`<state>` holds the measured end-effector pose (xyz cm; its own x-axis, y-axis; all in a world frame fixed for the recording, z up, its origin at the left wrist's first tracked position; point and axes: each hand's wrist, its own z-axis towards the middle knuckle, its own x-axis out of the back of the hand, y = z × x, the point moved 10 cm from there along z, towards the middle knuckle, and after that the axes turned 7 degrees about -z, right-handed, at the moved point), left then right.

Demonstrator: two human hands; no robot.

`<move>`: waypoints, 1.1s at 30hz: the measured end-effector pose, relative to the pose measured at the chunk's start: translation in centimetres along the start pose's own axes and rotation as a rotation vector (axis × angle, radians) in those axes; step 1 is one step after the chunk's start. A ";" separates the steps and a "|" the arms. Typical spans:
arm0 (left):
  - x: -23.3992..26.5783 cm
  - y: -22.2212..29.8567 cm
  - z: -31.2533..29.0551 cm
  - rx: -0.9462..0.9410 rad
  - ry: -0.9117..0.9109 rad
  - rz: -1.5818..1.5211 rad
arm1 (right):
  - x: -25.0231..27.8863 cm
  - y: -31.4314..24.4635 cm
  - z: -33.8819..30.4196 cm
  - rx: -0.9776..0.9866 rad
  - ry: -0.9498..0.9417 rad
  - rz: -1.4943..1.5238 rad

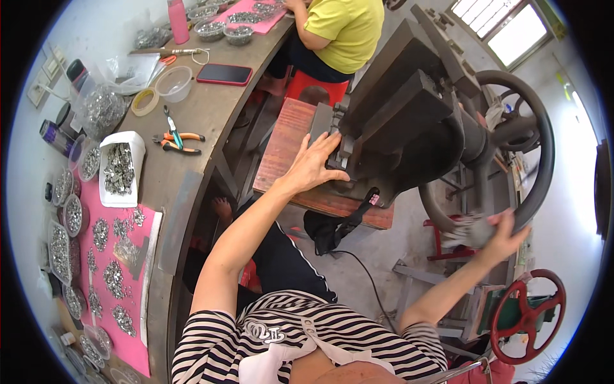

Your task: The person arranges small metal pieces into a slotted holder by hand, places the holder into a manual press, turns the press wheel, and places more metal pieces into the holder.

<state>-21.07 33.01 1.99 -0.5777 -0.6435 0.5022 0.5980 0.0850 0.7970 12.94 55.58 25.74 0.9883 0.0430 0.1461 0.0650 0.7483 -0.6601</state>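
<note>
Left hand (316, 161) lies with fingers spread on the metal fixture (346, 146) at the base of a dark machine (409, 105). Right hand (502, 242) is at the grey cloth (470, 232) on the rim of the large handwheel (545, 144); its closure cannot be determined. The table (220, 105) at left carries a phone (224, 75), orange-handled pliers (187, 136), and a white container (120, 200) of metal pieces (118, 171). Further piles (113, 280) lie on a pink sheet (137, 349). A co-worker in yellow (348, 35) sits beyond.
</note>
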 end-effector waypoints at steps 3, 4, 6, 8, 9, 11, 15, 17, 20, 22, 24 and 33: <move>0.5 0.1 -0.2 -0.009 0.010 0.053 | -0.2 2.3 -1.3 -0.007 -0.040 -0.046; -0.2 0.7 0.6 -0.027 0.013 0.012 | 0.8 0.7 0.3 -0.027 -0.062 -0.088; -0.9 0.7 0.8 -0.049 0.005 0.077 | 0.3 -1.6 3.4 -0.098 -0.171 -0.231; -0.9 1.1 0.7 -0.038 0.012 0.085 | -1.4 -3.7 6.2 -0.117 -0.291 -0.311; -0.6 0.0 0.1 -0.037 0.008 0.141 | -2.7 -4.8 7.1 -0.078 -0.301 -0.346; -0.2 -1.7 -0.6 -0.030 0.017 0.137 | -4.1 -4.7 8.4 0.003 -0.321 -0.254; 0.1 -1.4 -0.4 0.009 0.044 0.123 | 0.3 0.5 -2.1 0.095 0.158 -0.183; -0.1 -0.8 -0.5 -0.009 0.057 0.092 | -0.3 0.5 -3.8 0.069 0.153 -0.157; -0.2 -1.0 0.2 0.015 0.007 0.059 | 0.1 -1.2 2.6 -0.027 -0.098 -0.293; 1.4 -4.0 0.6 0.028 0.013 -0.437 | -0.4 -3.7 5.2 0.106 -0.138 -0.335; 4.8 -5.6 2.0 -0.010 0.282 -0.744 | -1.8 -6.3 7.6 0.381 -0.099 -0.438; 2.3 -8.6 8.5 0.179 -0.150 -0.189 | -6.3 -10.1 12.6 0.192 -0.372 -0.583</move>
<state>-32.26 37.27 -0.81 -0.7531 -0.5425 0.3722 0.3718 0.1158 0.9211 4.36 56.09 40.72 0.6854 -0.2025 0.6994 0.5092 0.8199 -0.2617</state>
